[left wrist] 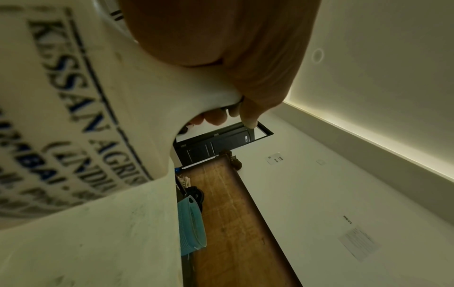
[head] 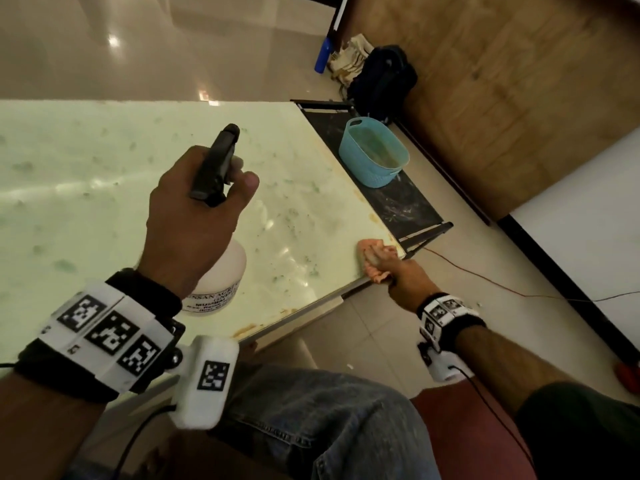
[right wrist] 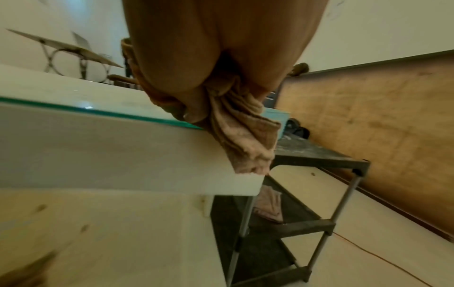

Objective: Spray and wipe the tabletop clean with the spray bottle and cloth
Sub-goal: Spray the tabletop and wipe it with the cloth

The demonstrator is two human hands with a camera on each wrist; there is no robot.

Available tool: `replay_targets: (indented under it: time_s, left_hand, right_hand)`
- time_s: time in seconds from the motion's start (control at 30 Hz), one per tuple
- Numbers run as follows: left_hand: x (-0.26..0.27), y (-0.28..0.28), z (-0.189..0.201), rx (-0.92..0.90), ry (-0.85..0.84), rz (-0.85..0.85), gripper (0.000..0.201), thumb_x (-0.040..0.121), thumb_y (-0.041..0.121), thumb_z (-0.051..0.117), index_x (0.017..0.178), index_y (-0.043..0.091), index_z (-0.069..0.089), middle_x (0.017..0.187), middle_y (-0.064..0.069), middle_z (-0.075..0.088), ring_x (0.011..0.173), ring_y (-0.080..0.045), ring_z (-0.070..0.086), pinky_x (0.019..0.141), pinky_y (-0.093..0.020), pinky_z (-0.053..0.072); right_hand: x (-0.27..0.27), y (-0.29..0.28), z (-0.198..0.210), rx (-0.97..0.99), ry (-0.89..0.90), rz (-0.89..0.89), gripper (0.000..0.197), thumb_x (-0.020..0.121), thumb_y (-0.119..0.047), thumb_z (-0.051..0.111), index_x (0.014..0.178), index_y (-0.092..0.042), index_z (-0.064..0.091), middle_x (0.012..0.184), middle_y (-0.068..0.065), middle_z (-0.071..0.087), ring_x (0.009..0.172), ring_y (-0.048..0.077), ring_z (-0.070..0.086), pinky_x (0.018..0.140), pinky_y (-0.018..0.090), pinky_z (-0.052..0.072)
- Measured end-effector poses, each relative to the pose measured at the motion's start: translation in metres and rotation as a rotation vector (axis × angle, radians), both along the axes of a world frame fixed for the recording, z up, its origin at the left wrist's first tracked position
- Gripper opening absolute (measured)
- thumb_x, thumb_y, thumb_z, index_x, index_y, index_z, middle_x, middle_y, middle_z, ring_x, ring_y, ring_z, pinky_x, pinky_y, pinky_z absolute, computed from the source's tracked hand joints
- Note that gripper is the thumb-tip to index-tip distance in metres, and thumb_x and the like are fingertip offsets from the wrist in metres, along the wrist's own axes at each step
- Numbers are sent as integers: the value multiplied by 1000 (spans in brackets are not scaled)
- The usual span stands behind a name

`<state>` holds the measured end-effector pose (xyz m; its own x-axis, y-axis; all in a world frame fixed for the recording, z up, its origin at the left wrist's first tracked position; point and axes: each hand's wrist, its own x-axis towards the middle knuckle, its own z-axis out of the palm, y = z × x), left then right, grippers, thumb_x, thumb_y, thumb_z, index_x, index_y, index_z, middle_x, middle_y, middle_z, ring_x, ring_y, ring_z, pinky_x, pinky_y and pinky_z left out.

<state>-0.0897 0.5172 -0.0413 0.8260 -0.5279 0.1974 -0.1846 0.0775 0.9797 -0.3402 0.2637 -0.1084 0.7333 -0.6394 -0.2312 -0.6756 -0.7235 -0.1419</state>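
Fingers of the left hand (head: 188, 216) curl round the neck of the white plastic spray bottle with its black trigger head (head: 216, 168), the nozzle aimed ahead of the knuckles over the pale, glossy glass-topped tabletop (head: 86, 174). In the left wrist view the bottle's printed white body (left wrist: 73, 116) fills the space under the palm. Whether a finger sits on the trigger cannot be told. The right hand (head: 405, 277) bunches the peach-pink cloth (head: 372, 249) at the table's near corner, fingers closed into its folds; a tail of the cloth (right wrist: 243, 139) hangs below the palm over the table edge.

Greenish smudges (head: 65, 265) dot the top ahead of and beside the left hand, so most of the wiping appears not yet done.

Risks, as I judge them: the cloth hand works right at the corner, and a stroke outward could slide it off the edge, leaving the orange-brown grime (head: 246, 329) along the rim. Spray fired from this height may drift past the far edge, or wet the cloth hand if the nozzle swings right. The bottle is held high on its neck, so a wet grip could slip.

Beyond the right hand's fingertips, a light-blue plastic basket (head: 374, 152) stands on a black metal shelf rack (head: 408, 206) just beside the table; it seems to hold nothing, or only something pale at the bottom. A second cloth (right wrist: 269, 203) lies on a lower shelf of the rack.
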Motion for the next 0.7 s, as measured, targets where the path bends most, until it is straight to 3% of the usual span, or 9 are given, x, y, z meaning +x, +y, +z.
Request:
replay_targets:
  time_s: [0.07,0.13,0.2,0.27,0.37,0.43,0.5,0.6,0.7]
  left_hand:
    - [0,-1,0,7,20,-10,25,87,42,70,105,26,67,98,13,71,70,-23,59,81,-47,54]
    - [2,-1,0,19,26,-5,25,86,43,70,104,25,67,97,13,71,69,-22,59,81,-46,54]
    - [4,-2,0,31,26,6,27,85,44,69,104,24,67,96,14,71,68,-20,60,82,-46,55]
    - [6,-2,1,39,33,15,29,85,45,69,104,24,67,95,15,71,68,-18,60,83,-47,56]
    - [8,0,2,49,41,21,29,84,46,69,104,25,67,95,16,70,68,-17,60,84,-49,57]
    - [7,0,3,57,34,24,30,84,46,69,104,24,67,94,16,70,68,-16,61,85,-50,57]
    - [6,0,2,53,35,28,30,84,46,69,104,23,67,94,17,71,67,-14,61,86,-49,57]
    - [7,-1,2,39,34,32,28,87,43,70,106,22,67,95,15,71,66,-13,61,84,-46,56]
    - [8,-3,3,34,35,30,26,89,40,72,106,22,67,97,15,71,68,-14,60,85,-48,57]
  right_hand:
    - [23,-19,7,-39,34,-178,58,85,-3,50,140,-20,44,131,16,57,117,35,55,101,38,44]
    - [56,-32,12,-47,11,-238,45,84,-7,50,128,-17,54,115,12,63,107,32,59,95,35,46]
    - [90,-33,16,-54,-82,-181,29,84,-6,48,109,-15,60,106,7,63,104,29,60,88,32,44]
    - [119,-20,18,-52,-116,-125,25,87,-8,47,108,-12,60,111,11,63,107,31,59,89,34,44]
    - [138,12,15,5,-13,-75,44,92,-13,49,136,-14,45,135,15,51,124,33,48,105,40,38]
    - [123,30,8,125,40,-27,65,90,-9,52,149,-22,27,152,12,32,138,32,33,115,41,25]
    - [91,38,-1,151,27,116,73,88,-5,56,150,-26,25,157,6,23,144,26,24,118,37,16]
    - [38,36,-8,144,-69,277,70,84,6,53,146,-23,36,155,1,28,145,18,21,119,29,14]
    - [9,11,-6,75,-36,174,71,78,11,52,141,-21,45,148,3,41,139,22,36,116,32,27]
